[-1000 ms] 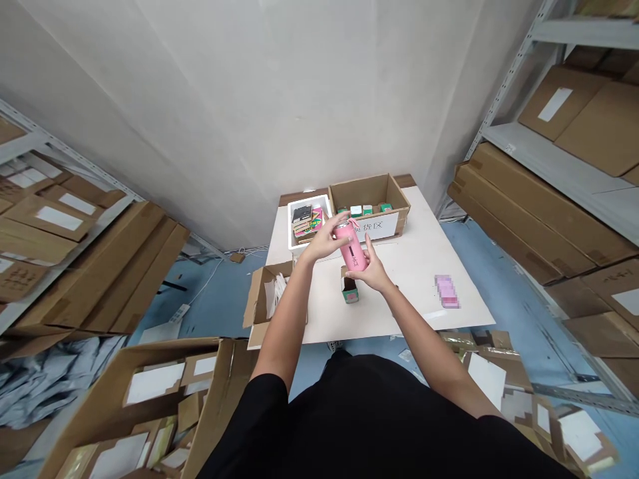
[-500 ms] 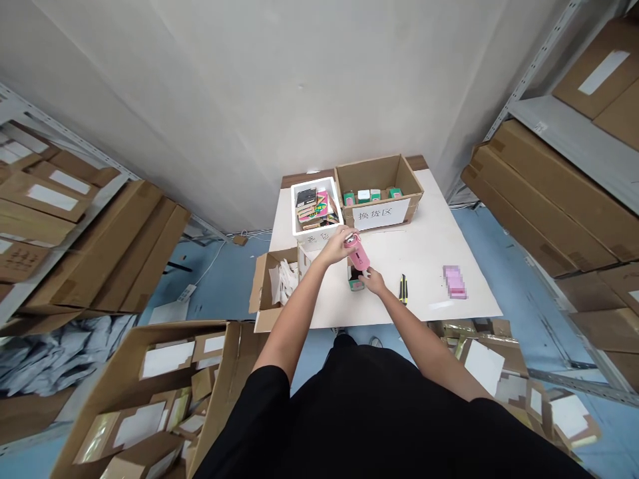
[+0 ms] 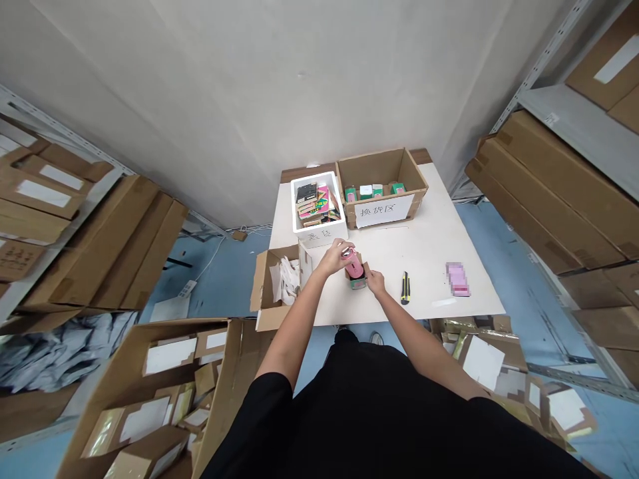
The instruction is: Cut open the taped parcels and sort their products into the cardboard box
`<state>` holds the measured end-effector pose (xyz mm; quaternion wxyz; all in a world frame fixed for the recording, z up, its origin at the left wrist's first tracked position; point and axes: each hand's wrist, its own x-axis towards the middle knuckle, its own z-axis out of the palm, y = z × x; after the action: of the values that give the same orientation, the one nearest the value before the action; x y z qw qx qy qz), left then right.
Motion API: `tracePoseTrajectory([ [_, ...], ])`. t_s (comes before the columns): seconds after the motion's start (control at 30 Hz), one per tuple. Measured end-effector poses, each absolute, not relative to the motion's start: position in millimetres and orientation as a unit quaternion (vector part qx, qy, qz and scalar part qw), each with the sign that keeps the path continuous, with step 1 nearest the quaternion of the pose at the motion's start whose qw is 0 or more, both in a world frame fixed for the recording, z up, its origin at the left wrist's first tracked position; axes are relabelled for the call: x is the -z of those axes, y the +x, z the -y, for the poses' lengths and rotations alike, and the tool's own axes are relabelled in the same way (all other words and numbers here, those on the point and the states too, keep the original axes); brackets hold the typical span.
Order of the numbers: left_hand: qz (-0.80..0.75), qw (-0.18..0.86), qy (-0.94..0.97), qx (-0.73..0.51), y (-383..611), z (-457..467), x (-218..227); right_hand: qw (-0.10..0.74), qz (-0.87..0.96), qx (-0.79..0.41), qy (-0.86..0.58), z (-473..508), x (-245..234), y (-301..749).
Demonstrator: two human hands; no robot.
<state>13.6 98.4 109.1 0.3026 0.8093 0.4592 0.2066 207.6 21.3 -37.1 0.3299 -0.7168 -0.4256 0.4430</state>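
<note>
right hand touching small green carton, grip unclear; left hand clenched around pink bottle; bottle upright, lower end inside carton; white table beneath; utility knife nearby; white foam box, cardboard box farther

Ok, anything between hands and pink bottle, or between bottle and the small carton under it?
Nothing visible. The left hand grips the pink cylindrical bottle, the right hand is beside it, and the bottle's lower end meets the open top of the small green-and-white carton.
</note>
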Motion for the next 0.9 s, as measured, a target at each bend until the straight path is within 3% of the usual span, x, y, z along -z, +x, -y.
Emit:
tracePoseTrajectory([
  [0.33, -0.469, 0.264, 0.841, -0.047, 48.3, -77.9, -46.2, 0.319, 0.42, -0.425, -0.736, -18.2, 30.3, 194.8],
  [0.5, -0.485, 0.25, 0.835, -0.067, 48.8, -59.9, -20.1, 0.325, 0.397, -0.42, -0.749, -13.2, 31.1, 191.4],
  [0.63, -0.554, 0.267, 0.77, -0.172, 33.3, -52.8, -6.4, 0.324, 0.41, -0.43, -0.736, -11.6, 34.1, 191.7],
  [0.77, -0.69, 0.342, 0.594, -0.234, 14.5, -42.4, 14.4, 0.331, 0.422, -0.452, -0.713, -10.0, 38.8, 186.6],
  [0.9, -0.635, 0.478, 0.557, -0.242, 16.3, -32.5, 36.3, 0.362, 0.452, -0.477, -0.661, -6.1, 45.6, 184.2],
])
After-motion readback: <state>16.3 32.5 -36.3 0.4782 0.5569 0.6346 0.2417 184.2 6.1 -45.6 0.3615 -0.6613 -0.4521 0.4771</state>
